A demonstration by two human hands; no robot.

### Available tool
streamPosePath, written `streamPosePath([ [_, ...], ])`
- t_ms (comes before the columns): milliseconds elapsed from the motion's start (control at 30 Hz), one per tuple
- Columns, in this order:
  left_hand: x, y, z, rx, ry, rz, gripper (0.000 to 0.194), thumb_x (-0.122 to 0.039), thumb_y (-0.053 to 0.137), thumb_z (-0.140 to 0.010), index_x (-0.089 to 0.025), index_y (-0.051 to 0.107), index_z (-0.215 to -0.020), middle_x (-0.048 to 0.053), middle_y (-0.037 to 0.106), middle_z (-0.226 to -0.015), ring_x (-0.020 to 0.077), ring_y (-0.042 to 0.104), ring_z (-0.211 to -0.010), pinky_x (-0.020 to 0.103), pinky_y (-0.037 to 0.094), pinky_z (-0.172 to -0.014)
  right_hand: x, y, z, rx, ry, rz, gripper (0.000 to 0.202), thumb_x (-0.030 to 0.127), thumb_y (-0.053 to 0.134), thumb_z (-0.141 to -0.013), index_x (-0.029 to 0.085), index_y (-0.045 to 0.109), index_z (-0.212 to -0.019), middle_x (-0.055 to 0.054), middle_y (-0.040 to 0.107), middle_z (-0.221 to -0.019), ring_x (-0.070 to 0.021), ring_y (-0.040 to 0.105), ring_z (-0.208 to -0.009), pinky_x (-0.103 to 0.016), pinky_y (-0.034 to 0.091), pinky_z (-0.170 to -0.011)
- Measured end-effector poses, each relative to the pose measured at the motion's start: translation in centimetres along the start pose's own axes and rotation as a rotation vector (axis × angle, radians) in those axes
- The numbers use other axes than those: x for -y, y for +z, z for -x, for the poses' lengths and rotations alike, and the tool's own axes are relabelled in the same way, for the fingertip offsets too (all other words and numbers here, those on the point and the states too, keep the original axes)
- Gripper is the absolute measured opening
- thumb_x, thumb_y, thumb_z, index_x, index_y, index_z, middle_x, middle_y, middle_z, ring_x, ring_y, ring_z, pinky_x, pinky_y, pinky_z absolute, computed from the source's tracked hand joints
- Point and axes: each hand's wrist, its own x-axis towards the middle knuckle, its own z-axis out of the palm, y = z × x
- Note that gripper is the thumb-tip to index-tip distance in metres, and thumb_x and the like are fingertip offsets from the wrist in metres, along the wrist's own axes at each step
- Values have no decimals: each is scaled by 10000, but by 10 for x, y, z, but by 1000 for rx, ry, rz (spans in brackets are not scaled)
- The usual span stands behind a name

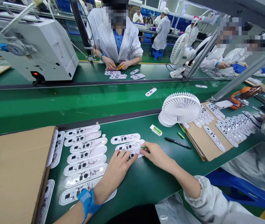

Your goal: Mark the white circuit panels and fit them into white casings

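Observation:
White oval casings with small circuit boards and wires lie in a column [85, 154] on the green table [153, 174]. To their right is a shorter group, with one casing [125, 138] at the top. My left hand [118, 165], with a blue strap at the wrist, rests its spread fingers on a casing low in that group. At the same casing's right end, my right hand [152, 153] pinches a thin green item [144, 147], too small to make out fully. Both hands partly hide this casing.
Cardboard [13, 174] lies at left. A white fan [181, 109], a battery holder [156, 130] and a black pen [177, 143] are ahead and right. More casings cover a board [213, 137] beside a neighbour's arm. A person [118, 37] works across the green belt [76, 102].

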Motion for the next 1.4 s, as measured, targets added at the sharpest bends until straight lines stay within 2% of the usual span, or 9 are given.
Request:
streamPosePath([
  [167, -15, 0, -15, -168, -305, 263, 162, -260, 541, -932, -243, 701, -956, 59, 628, -984, 250, 498, -936, 376, 393, -758, -12, -11, 8, -1, 53, -228, 162, 282, 513, -915, 198, 612, -818, -1, 678, -741, -164, 598, -658, -261, 427, -589],
  [367, -37, 13, -37, -246, -508, 501, 131, -253, 608, -888, -256, 739, -888, 30, 587, -803, 209, 480, -774, 339, 421, -665, -16, 0, 10, -15, 106, -363, 225, 370, 537, -896, 186, 647, -825, -18, 703, -792, -168, 616, -720, -262, 448, -632],
  [733, -30, 19, -30, -288, -550, 600, 187, -280, 540, -925, -217, 700, -852, 27, 618, -803, 202, 524, -789, 336, 471, -684, -12, 0, -3, -40, 184, -241, 165, 268, 634, -812, 202, 581, -670, 47, 559, -581, -132, 478, -567, -248, 299, -555],
  [867, -31, 15, -33, -269, -553, 598, 137, -234, 540, -903, -216, 658, -835, 23, 602, -819, 200, 518, -786, 335, 466, -682, -15, 2, -4, -103, 152, -267, 90, 286, 623, -833, 211, 614, -784, 35, 570, -627, -157, 507, -613, -269, 358, -596],
  [1000, -32, 15, -35, -260, -576, 592, 150, -188, 526, -877, -222, 628, -772, 23, 590, -803, 208, 518, -789, 345, 459, -686, -22, -4, 0, -220, 90, -351, 254, 269, 423, -934, 208, 660, -1000, -10, 600, -747, -178, 548, -743, -321, 434, -734],
  [1133, -33, 18, -36, -260, -598, 588, 143, -171, 525, -869, -218, 599, -756, 23, 583, -796, 214, 507, -798, 353, 454, -700, -28, -8, 5, -288, 80, -592, 349, 347, 420, -926, 222, 577, -1211, 2, 614, -764, -127, 511, -543, -272, 469, -540],
  [1200, -34, 18, -37, -254, -599, 586, 139, -165, 524, -871, -216, 598, -764, 24, 585, -803, 215, 503, -804, 355, 451, -704, -28, -9, 7, -304, 86, -712, 344, 376, 424, -918, 198, 610, -1144, -50, 668, -878, -143, 596, -627, -282, 522, -569],
  [1333, -34, 17, -38, -242, -588, 574, 142, -165, 518, -872, -220, 606, -775, 27, 591, -830, 220, 504, -816, 363, 446, -716, -24, -9, 13, -227, 89, -879, 355, 333, 494, -897, 197, 624, -1198, -112, 679, -1184, -220, 646, -1043, -374, 556, -849],
  [1400, -35, 16, -39, -243, -589, 565, 144, -170, 512, -873, -220, 608, -778, 28, 591, -832, 222, 505, -817, 366, 445, -715, -25, -9, 15, -199, 106, -925, 380, 357, 577, -868, 201, 636, -1210, -108, 697, -1153, -236, 658, -1014, -390, 567, -822],
])
